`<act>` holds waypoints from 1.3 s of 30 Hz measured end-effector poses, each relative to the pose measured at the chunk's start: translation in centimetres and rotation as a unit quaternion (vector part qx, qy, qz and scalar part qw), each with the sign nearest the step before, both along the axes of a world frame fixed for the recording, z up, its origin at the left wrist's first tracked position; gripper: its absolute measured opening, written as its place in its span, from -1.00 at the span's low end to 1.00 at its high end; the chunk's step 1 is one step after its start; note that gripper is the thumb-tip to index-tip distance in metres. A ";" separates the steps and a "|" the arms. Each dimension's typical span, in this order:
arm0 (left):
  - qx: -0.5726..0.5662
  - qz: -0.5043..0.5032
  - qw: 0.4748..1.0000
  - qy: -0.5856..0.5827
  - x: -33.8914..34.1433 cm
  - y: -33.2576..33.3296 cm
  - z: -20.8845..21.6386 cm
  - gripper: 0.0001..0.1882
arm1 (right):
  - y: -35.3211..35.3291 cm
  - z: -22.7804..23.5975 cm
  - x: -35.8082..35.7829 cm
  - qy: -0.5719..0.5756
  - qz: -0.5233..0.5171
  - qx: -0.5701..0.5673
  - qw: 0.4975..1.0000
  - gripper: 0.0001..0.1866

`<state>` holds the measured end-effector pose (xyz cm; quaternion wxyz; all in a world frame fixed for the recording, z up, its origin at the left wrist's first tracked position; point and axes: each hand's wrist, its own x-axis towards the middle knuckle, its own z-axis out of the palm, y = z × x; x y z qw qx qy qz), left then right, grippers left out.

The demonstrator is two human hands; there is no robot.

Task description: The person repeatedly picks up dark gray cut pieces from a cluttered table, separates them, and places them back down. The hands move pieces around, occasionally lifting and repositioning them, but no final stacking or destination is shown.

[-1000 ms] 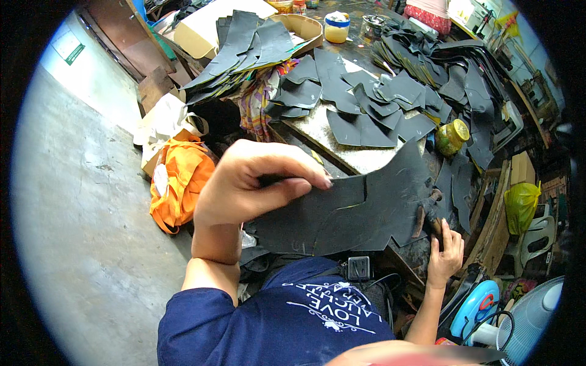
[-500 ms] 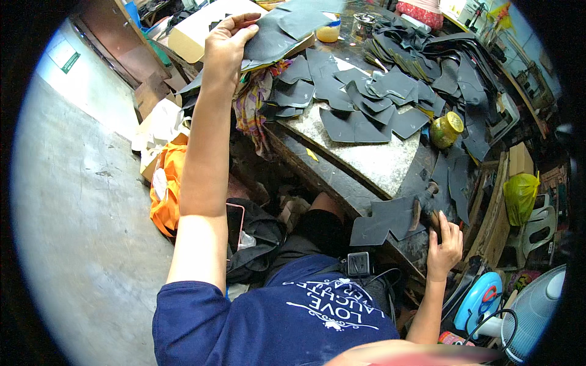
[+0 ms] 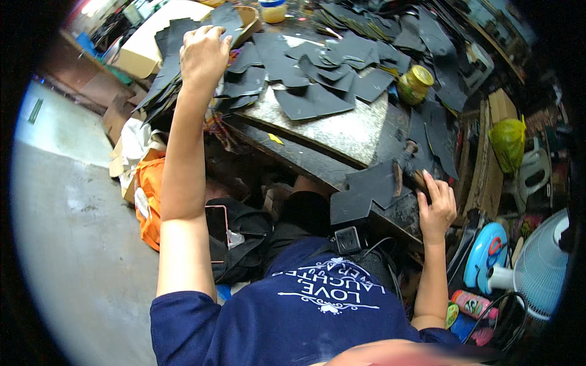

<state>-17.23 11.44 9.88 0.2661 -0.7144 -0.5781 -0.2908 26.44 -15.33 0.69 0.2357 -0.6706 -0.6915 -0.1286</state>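
Note:
My left hand (image 3: 206,53) reaches over a pile of dark sheet pieces (image 3: 168,70) at the far left of the table. Its fingers are bent at a dark grey cut piece (image 3: 224,19); the fingertips are partly hidden. At the near right corner, my right hand (image 3: 437,204) has its fingers around the handle of a hammer (image 3: 404,163), whose head rests by the edge of a notched black sheet piece (image 3: 357,194). That piece lies flat near the table's front edge.
Several black cut pieces (image 3: 314,100) lie overlapping on a pale stone slab (image 3: 360,131). Beyond my right hand stands a yellow jar (image 3: 415,84). A jar with a blue rim (image 3: 273,11) is at the back. A fan (image 3: 543,265) stands at the right, an orange bag (image 3: 149,195) at the left.
My left hand has come down to the left, bringing the raised dark piece to the pile. My right hand keeps hold of the hammer. The whole view has shifted slightly.

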 end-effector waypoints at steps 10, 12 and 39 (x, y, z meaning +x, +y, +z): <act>-0.258 -0.435 0.863 -0.020 17.8 -16.1 -6.2 -0.32 | 0.0 -0.1 0.2 0.021 0.002 0.019 1.000 -0.48; -0.268 -0.410 0.871 -0.014 18.7 -17.2 -6.9 -0.23 | -0.1 -0.3 0.4 0.041 -0.004 0.034 0.999 -0.48; -0.320 -0.350 0.810 -0.346 17.7 -16.3 -7.3 -0.65 | -3.2 -0.1 3.0 0.109 -0.010 0.079 0.991 -0.57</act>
